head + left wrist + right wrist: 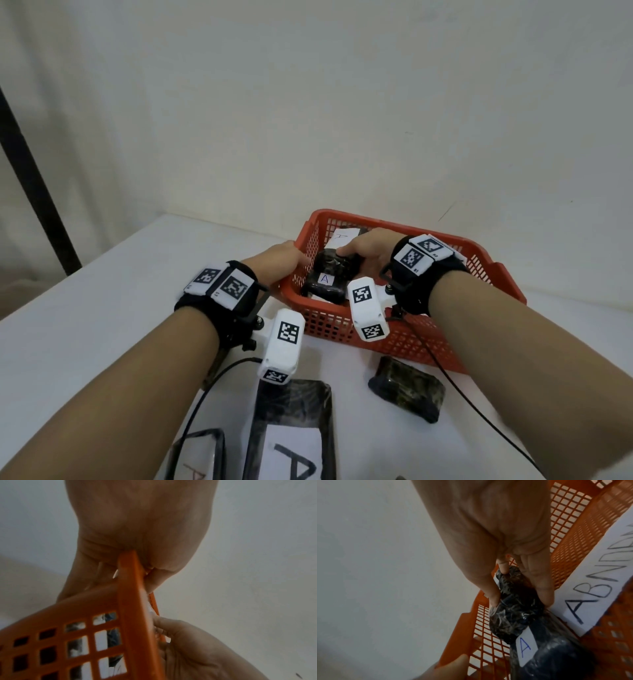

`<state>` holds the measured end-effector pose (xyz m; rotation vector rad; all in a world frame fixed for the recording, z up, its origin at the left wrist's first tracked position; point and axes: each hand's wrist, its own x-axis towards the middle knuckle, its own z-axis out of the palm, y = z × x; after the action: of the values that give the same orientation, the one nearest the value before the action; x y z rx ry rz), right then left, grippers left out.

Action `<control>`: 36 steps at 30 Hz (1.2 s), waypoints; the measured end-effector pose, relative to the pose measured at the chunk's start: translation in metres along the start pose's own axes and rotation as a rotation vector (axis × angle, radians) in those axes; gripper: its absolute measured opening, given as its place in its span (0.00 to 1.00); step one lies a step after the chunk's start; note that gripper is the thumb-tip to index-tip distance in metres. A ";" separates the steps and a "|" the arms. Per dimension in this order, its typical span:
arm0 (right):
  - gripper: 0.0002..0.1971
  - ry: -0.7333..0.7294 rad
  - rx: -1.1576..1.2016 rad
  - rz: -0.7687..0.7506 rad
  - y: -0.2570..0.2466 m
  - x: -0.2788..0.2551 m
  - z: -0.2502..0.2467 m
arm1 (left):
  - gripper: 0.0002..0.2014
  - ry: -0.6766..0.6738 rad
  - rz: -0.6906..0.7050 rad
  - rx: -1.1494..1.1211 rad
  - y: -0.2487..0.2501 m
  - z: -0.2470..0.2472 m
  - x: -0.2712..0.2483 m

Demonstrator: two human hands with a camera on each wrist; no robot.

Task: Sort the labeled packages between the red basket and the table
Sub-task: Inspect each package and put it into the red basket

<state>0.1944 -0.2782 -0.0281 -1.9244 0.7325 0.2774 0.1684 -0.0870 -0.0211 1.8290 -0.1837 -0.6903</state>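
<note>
Where the table [85,308] lies nearest us, we see a large dark package with a white "A" label [291,435] at the bottom edge of the head view, a smaller package [198,455] just left of it, and an unlabelled-side dark package [407,390] lying to the right, just in front of the red basket [445,346]. Farther out, our left hand [281,260] grips the basket's left rim, thumb inside and fingers curled down the outer wall. Our right hand [366,248] reaches into the basket, where its fingers [537,582] and thumb pinch the far end of a small dark package marked "A" [327,277], which rests on other contents. Beside it in the basket lies a white paper label [594,580] with large handwritten letters, and beyond our right hand sits another package with an "A" label [344,236]
</note>
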 end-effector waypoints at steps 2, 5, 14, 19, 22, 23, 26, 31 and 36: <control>0.33 0.106 0.023 -0.055 -0.003 -0.009 0.000 | 0.16 -0.015 -0.049 -0.022 0.001 -0.001 0.002; 0.47 0.197 -0.174 -0.130 -0.007 -0.018 -0.004 | 0.29 -0.006 -0.095 -0.051 0.000 -0.003 0.011; 0.15 0.042 -0.419 -0.061 0.001 -0.024 -0.003 | 0.20 0.099 -0.050 -0.067 0.008 0.001 0.012; 0.22 0.003 -0.410 -0.053 0.005 -0.025 -0.004 | 0.18 0.110 -0.029 -0.114 0.007 0.003 0.022; 0.18 0.015 -0.330 -0.061 0.005 -0.035 -0.005 | 0.19 0.060 -0.093 -0.231 0.004 0.004 0.021; 0.19 0.025 -0.284 -0.073 0.004 -0.037 -0.006 | 0.19 0.051 -0.100 -0.246 0.004 0.004 0.021; 0.26 0.175 -0.114 -0.198 -0.001 -0.042 -0.014 | 0.19 0.098 -0.068 -0.239 0.012 0.003 0.015; 0.20 0.294 -0.011 -0.418 -0.010 -0.088 -0.043 | 0.26 0.352 0.162 -0.237 0.044 -0.001 -0.018; 0.19 0.211 -0.088 -0.449 0.015 -0.149 -0.066 | 0.14 0.311 0.267 -0.343 0.058 0.029 -0.052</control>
<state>0.0598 -0.2862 0.0645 -2.1620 0.4075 -0.1768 0.1225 -0.1088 0.0441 1.5215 -0.0935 -0.2270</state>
